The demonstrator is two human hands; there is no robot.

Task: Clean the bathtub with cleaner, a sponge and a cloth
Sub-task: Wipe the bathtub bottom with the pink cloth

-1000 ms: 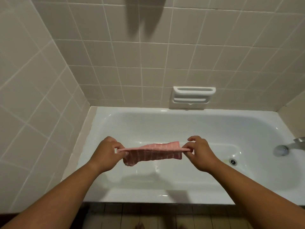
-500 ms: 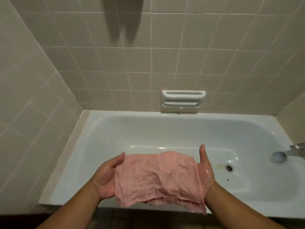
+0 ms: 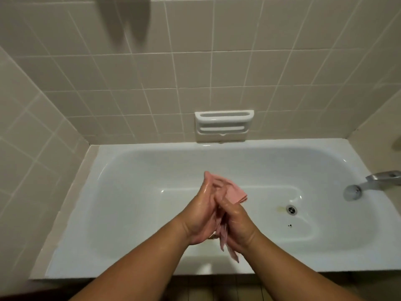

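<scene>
Over the middle of the white bathtub (image 3: pixel 130 213) my two hands are brought together palm to palm, with the pink cloth (image 3: pixel 236 194) folded between them. My left hand (image 3: pixel 200 216) lies flat against the cloth, fingers straight and pointing away from me. My right hand (image 3: pixel 237 224) presses from the other side, its fingers and thumb bent over the cloth. One folded corner sticks out to the right of my fingers, and a strip hangs below my wrists. Both hands look wet. No sponge or cleaner is in view.
The drain (image 3: pixel 291 209) sits right of my hands, with small dark specks (image 3: pixel 289 225) just below it. A metal faucet (image 3: pixel 382 179) juts in from the right wall. A white soap dish (image 3: pixel 223 124) is set in the tiled back wall.
The cloth was first stretched between my hands, then spread open across both palms. Now my hands have closed together and folded it between them.
</scene>
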